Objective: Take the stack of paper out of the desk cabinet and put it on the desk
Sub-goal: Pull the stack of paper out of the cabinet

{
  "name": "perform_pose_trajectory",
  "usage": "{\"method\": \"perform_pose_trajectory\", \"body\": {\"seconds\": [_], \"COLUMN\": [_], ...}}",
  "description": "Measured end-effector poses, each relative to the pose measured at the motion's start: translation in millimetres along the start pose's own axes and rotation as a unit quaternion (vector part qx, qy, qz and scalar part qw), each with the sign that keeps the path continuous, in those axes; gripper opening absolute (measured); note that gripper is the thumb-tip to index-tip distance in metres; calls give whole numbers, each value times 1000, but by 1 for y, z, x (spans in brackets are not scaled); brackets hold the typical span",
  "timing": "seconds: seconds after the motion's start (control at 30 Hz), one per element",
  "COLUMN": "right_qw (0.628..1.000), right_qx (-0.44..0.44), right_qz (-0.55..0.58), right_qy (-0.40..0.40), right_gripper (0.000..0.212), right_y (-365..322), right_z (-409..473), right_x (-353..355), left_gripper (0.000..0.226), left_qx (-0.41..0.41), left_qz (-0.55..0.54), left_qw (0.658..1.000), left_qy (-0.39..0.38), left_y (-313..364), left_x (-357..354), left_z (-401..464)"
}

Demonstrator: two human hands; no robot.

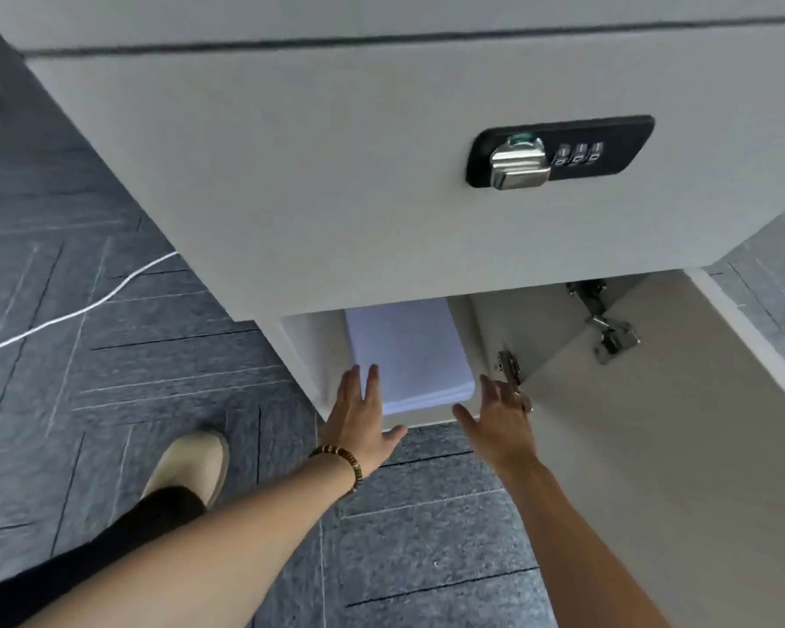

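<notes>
A white stack of paper (409,355) lies flat on the floor of the open desk cabinet (304,351), below a closed drawer front. My left hand (361,417), with a bead bracelet on the wrist, is spread open at the stack's left front corner. My right hand (495,419) is spread open at the stack's right front corner, beside the lower hinge. Neither hand grips the paper. The back of the stack is hidden under the drawer front.
The cabinet door (644,446) stands swung open on the right, with metal hinges (608,328). A black combination lock (558,151) sits on the drawer front. A white cable (87,305) runs across the grey carpet. My shoe (191,464) is on the floor at the left.
</notes>
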State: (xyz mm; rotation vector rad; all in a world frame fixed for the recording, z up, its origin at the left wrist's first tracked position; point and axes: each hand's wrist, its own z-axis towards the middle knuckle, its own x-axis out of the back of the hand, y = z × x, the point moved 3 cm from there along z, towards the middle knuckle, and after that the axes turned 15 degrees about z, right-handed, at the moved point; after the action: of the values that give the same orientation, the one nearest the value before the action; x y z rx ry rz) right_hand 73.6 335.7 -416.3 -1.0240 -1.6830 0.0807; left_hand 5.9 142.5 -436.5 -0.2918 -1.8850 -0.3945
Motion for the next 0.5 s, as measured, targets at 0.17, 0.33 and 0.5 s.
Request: {"method": "perform_pose_trajectory", "body": {"seconds": [0.17, 0.33, 0.5], "right_qw": [999, 997, 993], "right_qx": [3, -20, 0], "right_qz": [27, 63, 105], "right_qy": [-38, -31, -49], "right_gripper": [74, 80, 86], "right_y": [22, 35, 33], "right_z": [32, 58, 77], "right_x": [-24, -38, -62], "left_gripper": [105, 112, 122], "left_qx": [48, 72, 98], "left_qz": [-84, -149, -140], "left_qw": [995, 986, 985], "left_qy": [-23, -20, -28], "left_y": [-8, -2, -6], "left_x": [-27, -47, -68], "left_z": [20, 35, 53]}}
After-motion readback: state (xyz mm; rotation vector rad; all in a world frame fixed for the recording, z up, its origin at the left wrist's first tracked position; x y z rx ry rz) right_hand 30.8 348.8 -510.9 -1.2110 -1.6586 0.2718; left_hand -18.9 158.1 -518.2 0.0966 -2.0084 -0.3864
